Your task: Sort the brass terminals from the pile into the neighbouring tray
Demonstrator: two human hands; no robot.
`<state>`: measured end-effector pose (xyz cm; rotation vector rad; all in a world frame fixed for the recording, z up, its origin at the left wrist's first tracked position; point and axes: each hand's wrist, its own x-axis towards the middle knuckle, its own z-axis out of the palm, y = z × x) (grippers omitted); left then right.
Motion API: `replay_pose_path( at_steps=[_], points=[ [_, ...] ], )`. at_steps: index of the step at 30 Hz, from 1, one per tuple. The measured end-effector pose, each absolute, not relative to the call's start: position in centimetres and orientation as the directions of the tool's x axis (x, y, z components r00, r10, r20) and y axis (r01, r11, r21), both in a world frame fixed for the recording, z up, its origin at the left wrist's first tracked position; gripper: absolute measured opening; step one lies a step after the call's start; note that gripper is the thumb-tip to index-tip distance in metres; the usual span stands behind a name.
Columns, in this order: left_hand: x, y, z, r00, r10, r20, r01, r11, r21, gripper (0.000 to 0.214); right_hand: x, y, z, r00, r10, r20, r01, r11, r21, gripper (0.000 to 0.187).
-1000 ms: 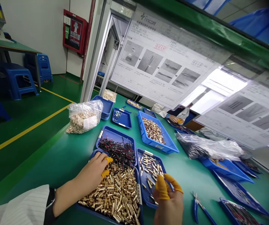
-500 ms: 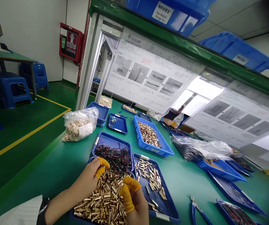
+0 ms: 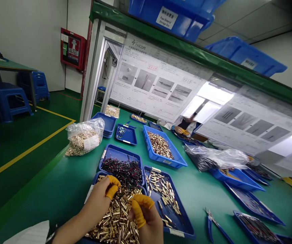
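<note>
Here's the left hand (image 3: 100,195), yellow-covered thumb and forefinger close together, over the heaped brass tubes (image 3: 117,217), right by the tray of black-and-red wires (image 3: 121,169). The right hand (image 3: 148,215) hangs near it, fingertips bunched, whatever's between them too small to tell. Beside that, a blue tray (image 3: 185,225) of brass-tipped wires; farther right, pliers (image 3: 210,225); beyond, across the bench, a co-worker (image 3: 191,128).

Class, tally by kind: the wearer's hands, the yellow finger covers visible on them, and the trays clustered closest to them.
Left hand and right hand: 2
Yellow finger covers: 4
Brass-tube tray, wire tray, wired-piece tray: 3
Total: 9
</note>
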<state>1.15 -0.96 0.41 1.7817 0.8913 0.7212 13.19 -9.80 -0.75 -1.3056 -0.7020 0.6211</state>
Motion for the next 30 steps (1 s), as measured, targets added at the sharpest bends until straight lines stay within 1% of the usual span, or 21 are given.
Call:
replay_pose_path(
  at_steps=[2,3,5,7,8,12,16,20,22,24,27,30],
  points=[
    [1.3,-0.8,0.2,0.505,0.859,0.080,0.261,-0.241,0.935,0.031,13.2,-9.9,-0.5,0.690,0.712,0.128,-0.034,0.209,-0.977,0.027],
    [1.3,-0.9,0.2,0.523,0.847,0.097,0.245,-0.259,0.934,0.033,13.2,-9.9,-0.4,0.705,0.697,0.129,-0.043,0.223,-0.974,0.028],
    [1.3,-1.1,0.2,0.611,0.778,0.150,0.170,-0.314,0.934,0.030,13.0,-9.9,-0.3,0.716,0.690,0.111,-0.065,0.225,-0.972,0.031],
    [1.3,-1.5,0.4,0.673,0.715,0.191,0.091,-0.336,0.938,0.021,12.7,-9.9,-0.3,0.698,0.710,0.095,-0.078,0.207,-0.975,0.030],
    [1.2,-1.6,0.5,0.682,0.705,0.196,0.067,-0.327,0.943,0.017,12.6,-9.9,-0.3,0.686,0.722,0.089,-0.082,0.198,-0.977,0.029],
    [1.2,-1.8,0.9,0.658,0.738,0.150,0.062,-0.252,0.966,0.015,12.4,-9.9,-0.6,0.635,0.770,0.066,-0.099,0.166,-0.981,0.024],
    [1.1,-1.6,0.9,0.649,0.747,0.144,0.078,-0.254,0.964,0.012,12.5,-10.0,-0.8,0.577,0.813,0.082,-0.003,0.103,-0.995,0.024],
    [1.0,-1.6,0.5,0.696,0.713,0.089,0.071,-0.192,0.979,0.009,12.5,-10.2,-0.7,0.465,0.877,0.117,0.160,0.046,-0.986,0.035],
    [0.9,-1.6,0.4,0.714,0.696,0.081,0.068,-0.183,0.981,0.007,12.4,-10.3,-0.5,0.410,0.904,0.123,0.192,0.046,-0.980,0.039],
    [0.9,-1.7,0.3,0.713,0.696,0.085,0.068,-0.189,0.980,0.007,12.3,-10.4,-0.3,0.359,0.927,0.111,0.143,0.063,-0.988,0.040],
    [0.8,-1.8,0.5,0.705,0.705,0.076,0.043,-0.149,0.988,0.009,12.2,-10.3,0.1,0.282,0.955,0.092,-0.013,0.100,-0.995,0.034],
    [0.8,-1.7,0.9,0.695,0.717,0.056,0.032,-0.108,0.994,0.011,12.4,-10.2,0.4,0.244,0.968,0.054,-0.096,0.080,-0.992,0.028]
  ],
)
